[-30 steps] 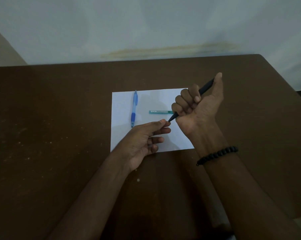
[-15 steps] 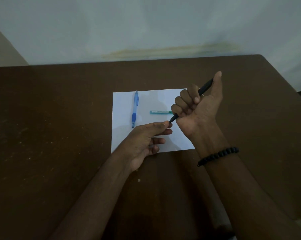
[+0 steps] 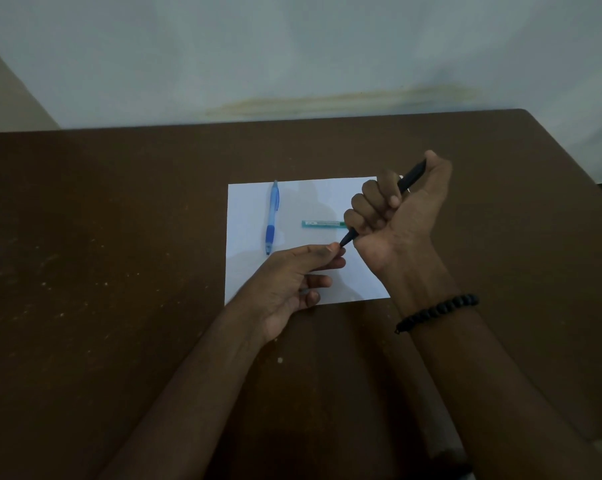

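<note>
— Where's the black pen [image 3: 412,176]?
— Above the paper's [image 3: 313,199] right edge: right hand [image 3: 396,216] fisted round it, left hand [image 3: 292,282] pinching its tip.
— The teal tube [image 3: 322,223]?
— On the paper; contents can't be told.

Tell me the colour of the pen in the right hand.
The pen is black; head view.

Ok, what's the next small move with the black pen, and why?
Likely press the thumb down on the top end of the black pen: the right hand fists its barrel, thumb already there, and the left hand pinches at its tip.
</note>
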